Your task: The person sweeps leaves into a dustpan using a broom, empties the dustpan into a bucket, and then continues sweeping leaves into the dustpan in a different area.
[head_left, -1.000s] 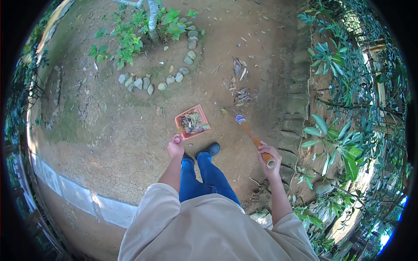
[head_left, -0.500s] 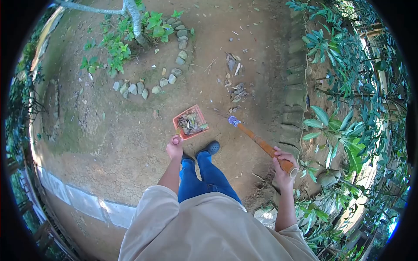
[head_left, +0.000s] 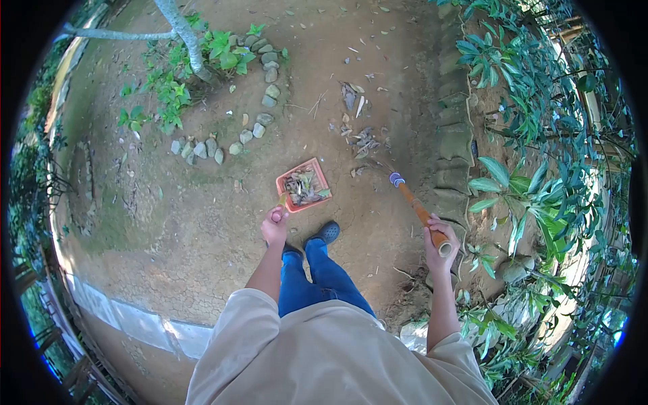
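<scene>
My left hand (head_left: pixel 275 226) is closed around the short handle of an orange dustpan (head_left: pixel 327 182). Dry leaves (head_left: pixel 305 187) lie inside the pan, which is just in front of my feet. My right hand (head_left: pixel 442 244) grips the thick bamboo handle of a broom (head_left: pixel 414 203) near its open end. The broom has a purple and white binding, and its thin bristles point toward a pile of dry leaves (head_left: pixel 364 141) on the bare soil. A second small heap of leaves (head_left: pixel 349 96) lies beyond that pile.
A tree trunk (head_left: pixel 188 44) rises among green plants at the upper left, with a curved row of stones (head_left: pixel 235 148) around it. A low tile edging (head_left: pixel 453 144) and leafy plants (head_left: pixel 533 196) run along the right. A pale concrete strip (head_left: pixel 137 321) crosses the lower left.
The broom head has moved right and slightly up, away from the dustpan, and its handle stands steeper. The dustpan has shifted slightly right with my left hand.
</scene>
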### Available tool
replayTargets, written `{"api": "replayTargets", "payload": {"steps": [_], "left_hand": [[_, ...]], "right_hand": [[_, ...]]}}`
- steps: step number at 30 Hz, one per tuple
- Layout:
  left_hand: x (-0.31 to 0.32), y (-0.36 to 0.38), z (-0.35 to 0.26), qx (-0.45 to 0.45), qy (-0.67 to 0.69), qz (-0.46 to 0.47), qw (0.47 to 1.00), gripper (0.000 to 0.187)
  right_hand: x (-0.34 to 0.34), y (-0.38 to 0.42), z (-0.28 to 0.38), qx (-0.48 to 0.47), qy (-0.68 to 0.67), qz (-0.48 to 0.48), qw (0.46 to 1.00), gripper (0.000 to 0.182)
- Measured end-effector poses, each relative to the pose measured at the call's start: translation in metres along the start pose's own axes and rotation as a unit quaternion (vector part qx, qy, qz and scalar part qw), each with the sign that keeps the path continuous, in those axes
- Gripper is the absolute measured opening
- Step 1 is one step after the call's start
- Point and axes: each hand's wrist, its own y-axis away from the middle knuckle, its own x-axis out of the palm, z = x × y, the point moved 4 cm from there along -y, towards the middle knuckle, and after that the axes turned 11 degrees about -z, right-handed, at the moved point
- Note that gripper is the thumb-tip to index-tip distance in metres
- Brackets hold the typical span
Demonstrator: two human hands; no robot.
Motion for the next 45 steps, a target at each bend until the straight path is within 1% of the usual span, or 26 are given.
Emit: {"api": "replayTargets", "payload": {"steps": [2, 5, 6, 8, 10, 12, 14, 18, 21, 24, 25, 28, 30, 31, 34, 37, 40, 43, 45], "left_hand": [[0.006, 0.003, -0.011, -0.002, -0.013, 0.005, 1.0, 0.034], [0.015, 0.005, -0.016, -0.007, -0.021, 0.012, 1.0, 0.033], [0.022, 0.004, -0.012, -0.006, -0.021, 0.016, 1.0, 0.033], [0.033, 0.001, -0.004, 0.013, -0.019, 0.016, 1.0, 0.033], [0.033, 0.005, -0.015, 0.016, -0.025, 0.025, 0.999, 0.033], [0.029, 0.01, -0.028, 0.006, -0.041, 0.043, 0.998, 0.033], [0.034, 0.004, -0.02, 0.0, -0.037, 0.052, 0.998, 0.033], [0.038, -0.001, -0.01, -0.001, -0.027, 0.058, 0.998, 0.032], [0.036, -0.005, -0.008, 0.019, -0.015, 0.06, 0.998, 0.031], [0.042, -0.009, -0.003, -0.005, 0.008, 0.071, 0.997, 0.032], [0.041, -0.009, -0.002, 0.001, 0.009, 0.069, 0.998, 0.032], [0.042, -0.011, -0.003, 0.019, 0.023, 0.068, 0.997, 0.032], [0.044, -0.013, 0.0, 0.027, 0.047, 0.069, 0.996, 0.032], [0.042, -0.012, -0.005, 0.024, 0.038, 0.07, 0.997, 0.032], [0.037, -0.011, -0.016, 0.021, 0.003, 0.068, 0.997, 0.032], [0.036, -0.01, -0.016, 0.022, -0.033, 0.064, 0.997, 0.033], [0.037, -0.011, -0.017, 0.021, -0.041, 0.069, 0.997, 0.034], [0.034, -0.011, -0.016, 0.029, -0.039, 0.066, 0.997, 0.031], [0.033, -0.01, -0.013, 0.045, -0.023, 0.062, 0.997, 0.028]], "right_hand": [[0.008, 0.0, -0.011, -0.02, 0.0, 0.013, 1.0, 0.022], [0.012, 0.002, -0.014, -0.038, -0.001, 0.065, 0.997, 0.021], [0.012, 0.004, -0.013, -0.027, -0.013, 0.058, 0.998, 0.02], [0.01, 0.008, -0.007, -0.02, -0.041, 0.087, 0.995, 0.019], [0.003, 0.01, -0.002, -0.014, -0.054, 0.107, 0.993, 0.019], [-0.01, 0.011, 0.008, 0.027, -0.077, 0.089, 0.993, 0.02], [-0.026, 0.014, 0.02, 0.078, -0.102, 0.063, 0.99, 0.022], [-0.05, 0.029, 0.038, 0.096, -0.099, 0.04, 0.99, 0.023], [-0.058, 0.037, 0.039, 0.109, -0.113, -0.005, 0.988, 0.024], [-0.062, 0.04, 0.038, 0.096, -0.097, -0.029, 0.99, 0.023], [-0.059, 0.041, 0.039, 0.089, -0.092, -0.034, 0.991, 0.023], [-0.035, 0.045, 0.033, 0.062, -0.057, -0.035, 0.996, 0.021], [-0.014, 0.046, 0.032, 0.022, -0.033, -0.008, 0.999, 0.02], [-0.004, 0.047, 0.031, 0.002, -0.021, 0.005, 1.0, 0.02], [0.021, 0.056, 0.026, -0.01, -0.028, 0.041, 0.999, 0.02], [0.025, 0.062, 0.034, 0.022, -0.065, 0.092, 0.993, 0.018], [0.011, 0.063, 0.045, 0.056, -0.093, 0.099, 0.989, 0.019], [-0.009, 0.069, 0.058, 0.083, -0.127, 0.061, 0.987, 0.019], [-0.022, 0.073, 0.067, 0.082, -0.115, 0.052, 0.989, 0.02]]}}
